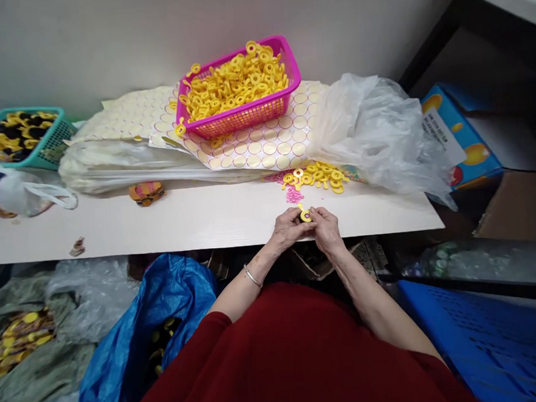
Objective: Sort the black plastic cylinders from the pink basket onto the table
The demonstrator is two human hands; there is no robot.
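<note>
Over the front edge of the white table, my left hand (290,227) and my right hand (325,226) meet around one small yellow ring-shaped piece (306,215). It has a dark centre, and a short yellow tab points away from me. Fingers of both hands are closed on it from either side. Just beyond lie tiny pink pieces (294,194) in a small heap. A loose pile of yellow ring pieces with tabs (323,174) sits behind and to the right of them. Further back, a pink basket (239,116) is heaped with the same yellow pieces.
Sheets of round stickers (268,146) lie under the pink basket. A clear plastic bag (373,132) is at right, beside a blue box (470,138). A teal basket (55,142) stands at far left. Below the table are a blue sack (122,346) and a blue crate (479,339).
</note>
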